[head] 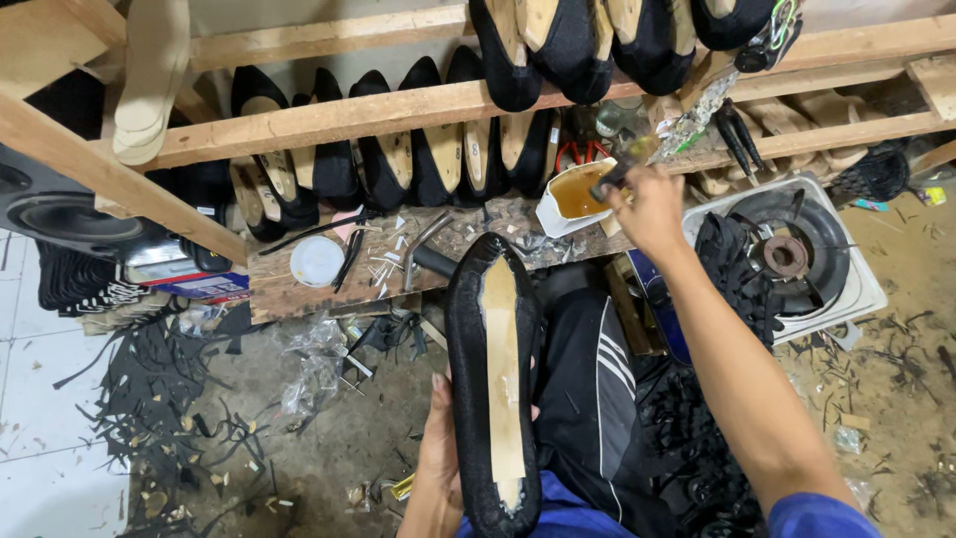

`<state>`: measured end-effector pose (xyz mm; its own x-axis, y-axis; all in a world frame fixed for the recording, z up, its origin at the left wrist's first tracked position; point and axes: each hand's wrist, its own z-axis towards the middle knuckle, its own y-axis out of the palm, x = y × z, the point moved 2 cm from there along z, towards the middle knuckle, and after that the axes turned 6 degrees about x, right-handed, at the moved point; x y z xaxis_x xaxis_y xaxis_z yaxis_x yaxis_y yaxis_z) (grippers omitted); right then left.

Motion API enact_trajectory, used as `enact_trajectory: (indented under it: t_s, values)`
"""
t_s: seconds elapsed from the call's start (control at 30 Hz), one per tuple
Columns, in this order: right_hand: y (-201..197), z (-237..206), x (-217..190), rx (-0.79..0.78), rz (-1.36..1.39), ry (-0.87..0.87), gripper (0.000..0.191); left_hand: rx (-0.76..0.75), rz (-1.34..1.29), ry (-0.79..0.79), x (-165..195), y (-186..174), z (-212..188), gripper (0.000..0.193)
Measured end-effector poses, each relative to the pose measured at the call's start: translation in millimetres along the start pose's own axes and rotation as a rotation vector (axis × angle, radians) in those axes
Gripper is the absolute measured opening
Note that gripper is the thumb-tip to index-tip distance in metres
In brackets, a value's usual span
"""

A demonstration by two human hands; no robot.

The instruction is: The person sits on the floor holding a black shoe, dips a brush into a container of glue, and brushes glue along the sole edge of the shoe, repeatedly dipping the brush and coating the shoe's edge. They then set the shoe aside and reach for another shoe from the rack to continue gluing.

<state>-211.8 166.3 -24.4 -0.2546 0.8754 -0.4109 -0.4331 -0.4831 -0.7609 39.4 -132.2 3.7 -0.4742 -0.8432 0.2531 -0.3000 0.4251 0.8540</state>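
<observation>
My left hand (439, 450) grips a black shoe upper stretched on a last (493, 379), sole side up, its pale insole showing, resting over my lap. My right hand (649, 207) reaches forward and holds a brush (619, 175), whose tip is over an open white container of amber glue (573, 195) on the wooden bench (299, 289).
Several black lasted shoes (398, 149) stand in rows on wooden rack bars (398, 110). A white lid (317, 261), a hammer (423, 244) and scraps lie on the bench. A single-burner gas stove (797, 254) sits right. Black offcuts litter the floor (169, 399). A speaker (60, 209) stands left.
</observation>
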Motion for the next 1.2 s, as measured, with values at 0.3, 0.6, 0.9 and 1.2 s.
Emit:
enact_trajectory:
  t_s: [0.3, 0.6, 0.9, 1.2]
  values:
    - [-24.3, -6.9, -1.0, -0.058, 0.094, 0.112, 0.019, -0.029, 0.252, 0.293, 1.2, 14.2, 30.1, 0.086]
    - [-136.3, -76.1, -120.6, 0.203, 0.841, 0.255, 0.018, -0.116, 0.367, 0.355, -1.5, 33.8, 34.0, 0.094]
    - [-179.7, -92.6, -187.6, 0.336, 0.724, -0.165, 0.024, -0.172, 0.421, 0.400, -7.4, 53.1, 8.5, 0.095]
    - [-211.3, -103.8, -192.7, 0.263, 0.751, -0.232, 0.023, -0.211, 0.474, 0.408, -12.4, 51.5, -18.2, 0.094]
